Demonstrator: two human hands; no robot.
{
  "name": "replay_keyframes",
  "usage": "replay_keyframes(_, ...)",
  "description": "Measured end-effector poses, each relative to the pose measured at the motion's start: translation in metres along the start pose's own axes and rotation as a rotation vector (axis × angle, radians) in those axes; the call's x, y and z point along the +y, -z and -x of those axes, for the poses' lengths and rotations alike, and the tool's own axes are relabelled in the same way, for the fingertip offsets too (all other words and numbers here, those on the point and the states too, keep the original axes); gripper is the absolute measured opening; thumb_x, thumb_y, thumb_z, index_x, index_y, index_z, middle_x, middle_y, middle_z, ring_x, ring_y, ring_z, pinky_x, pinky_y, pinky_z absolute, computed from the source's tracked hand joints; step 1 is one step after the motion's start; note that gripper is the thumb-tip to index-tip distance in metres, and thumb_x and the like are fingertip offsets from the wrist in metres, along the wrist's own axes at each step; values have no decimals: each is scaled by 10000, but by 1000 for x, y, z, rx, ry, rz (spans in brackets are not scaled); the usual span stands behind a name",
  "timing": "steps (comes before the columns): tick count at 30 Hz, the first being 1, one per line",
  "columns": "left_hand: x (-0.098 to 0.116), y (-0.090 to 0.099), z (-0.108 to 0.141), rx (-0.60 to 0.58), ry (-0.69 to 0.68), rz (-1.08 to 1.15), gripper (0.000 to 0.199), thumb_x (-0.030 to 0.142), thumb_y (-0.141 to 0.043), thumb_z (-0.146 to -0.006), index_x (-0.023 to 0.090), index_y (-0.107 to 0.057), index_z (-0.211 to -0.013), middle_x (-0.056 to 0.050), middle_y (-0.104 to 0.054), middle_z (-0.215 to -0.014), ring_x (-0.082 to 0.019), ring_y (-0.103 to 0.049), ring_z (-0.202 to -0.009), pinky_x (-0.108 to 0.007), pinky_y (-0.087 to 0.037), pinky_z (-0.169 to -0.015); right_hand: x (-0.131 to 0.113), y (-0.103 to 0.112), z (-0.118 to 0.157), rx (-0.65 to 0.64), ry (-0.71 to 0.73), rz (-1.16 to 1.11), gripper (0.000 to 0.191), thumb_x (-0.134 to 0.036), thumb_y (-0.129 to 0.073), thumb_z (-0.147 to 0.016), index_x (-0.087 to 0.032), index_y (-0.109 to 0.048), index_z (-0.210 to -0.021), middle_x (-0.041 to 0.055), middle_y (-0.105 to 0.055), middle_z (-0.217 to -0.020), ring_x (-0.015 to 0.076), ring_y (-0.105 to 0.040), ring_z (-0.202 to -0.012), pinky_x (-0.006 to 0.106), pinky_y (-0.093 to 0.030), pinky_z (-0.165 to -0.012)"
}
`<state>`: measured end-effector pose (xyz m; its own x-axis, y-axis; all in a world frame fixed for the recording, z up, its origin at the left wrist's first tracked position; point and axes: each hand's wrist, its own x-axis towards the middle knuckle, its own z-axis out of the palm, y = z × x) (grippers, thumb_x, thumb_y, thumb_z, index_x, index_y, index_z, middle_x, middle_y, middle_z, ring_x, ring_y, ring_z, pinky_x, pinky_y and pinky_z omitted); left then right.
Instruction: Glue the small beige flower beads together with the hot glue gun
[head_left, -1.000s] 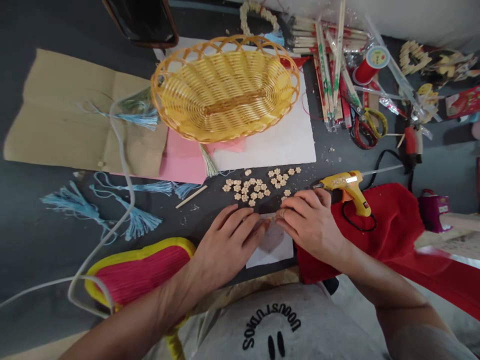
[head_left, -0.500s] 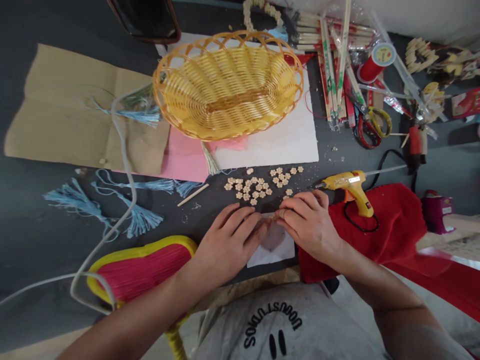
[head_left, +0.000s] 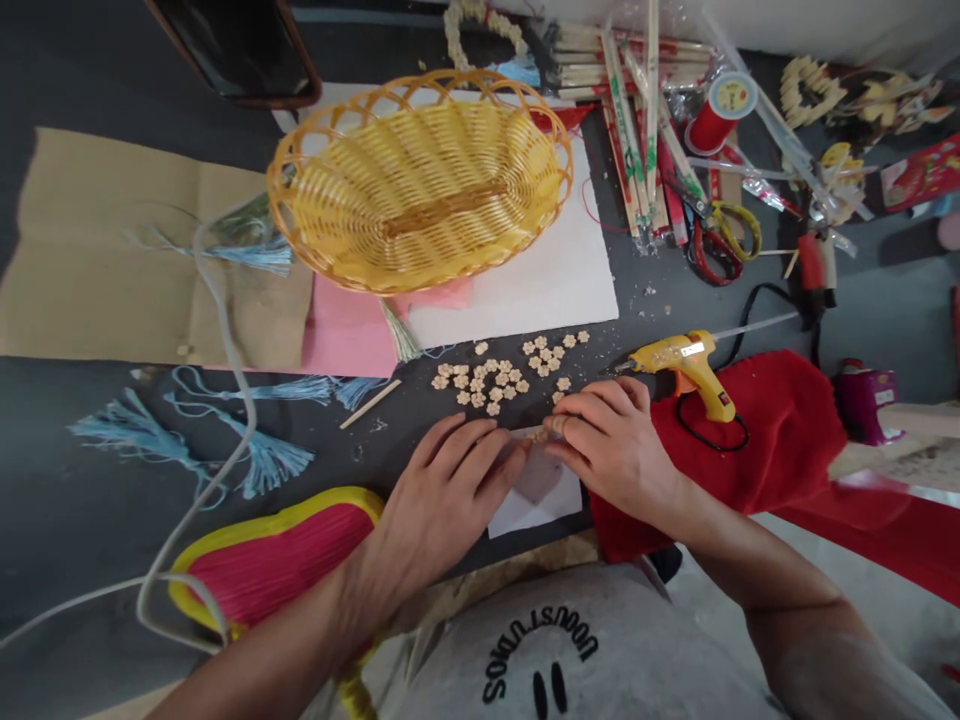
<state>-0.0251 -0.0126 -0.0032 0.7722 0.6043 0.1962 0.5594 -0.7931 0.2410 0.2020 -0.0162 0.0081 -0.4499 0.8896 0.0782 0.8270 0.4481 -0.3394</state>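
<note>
A small white paper (head_left: 534, 508) with a grey heart shape on it lies between my hands. Small pale flower pieces (head_left: 535, 438) sit along the top of that shape, at my fingertips. My left hand (head_left: 442, 490) rests over the paper's left edge, fingers stretched and lying fairly flat, with the thumb near the pieces. At the upper right of the paper, my right hand (head_left: 611, 440) has thumb and fingers pinched together; what is between them is hidden. Just beyond the hands, several loose flower pieces (head_left: 491, 380) are scattered on the dark table.
A yellow hot glue gun (head_left: 690, 362) lies right, beside red cloth (head_left: 787, 420). Scissors (head_left: 720, 240), red thread (head_left: 721, 112) and packaged chopsticks (head_left: 630, 130) lie behind. A yellow basket (head_left: 427, 190) stands at the back. Left are blue tassels (head_left: 274, 450), a white cable (head_left: 232, 345) and a pink-yellow fan (head_left: 277, 555).
The view has shifted slightly, so most table items appear a little farther left. Both hands stay at the paper, and the small pieces between them show slightly more.
</note>
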Motion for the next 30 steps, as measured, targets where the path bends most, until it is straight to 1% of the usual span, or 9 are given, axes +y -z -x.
replay_keyframes(3,1,0,0,11,6,20,291,85,-491,-898,163,-648,-1130,-87,-675,-1041,-251,-576,-1042,-475,-480,-958,2,1,2,2,-6,-8,141,-336,-624,-904,-228,-687,-968,10,-716,-1023,207,-537,-967,412,-320,-913)
replay_keyframes(7,2,-1,0,26,32,32,325,82,-503,-880,186,-646,-1153,-86,-672,-1046,-253,-568,-1056,-463,-463,-971,2,-1,4,-8,-7,-17,115,-288,-595,-923,-229,-689,-955,3,-715,-1024,198,-535,-973,405,-325,-911)
replay_keyframes(14,1,1,-1,20,15,9,275,92,-512,-889,175,-658,-1106,-86,-674,-1035,-251,-576,-1036,-460,-464,-978,0,-6,3,-15,2,-20,124,-232,-577,-932,-223,-681,-865,-17,-716,-1019,183,-525,-986,393,-323,-905)
replay_keyframes(24,1,0,0,24,23,23,285,87,-532,-875,196,-655,-1108,-81,-663,-1042,-243,-575,-1043,-462,-476,-968,0,-6,4,-16,11,9,119,-234,-574,-932,-233,-676,-870,-13,-706,-1016,188,-508,-985,400,-308,-912)
replay_keyframes(30,1,1,-2,15,10,10,269,87,-520,-884,182,-658,-1094,-82,-669,-1028,-245,-576,-1022,-463,-482,-958,-1,-6,3,-8,19,17,115,-243,-579,-929,-226,-666,-856,-13,-703,-992,188,-501,-969,390,-316,-898)
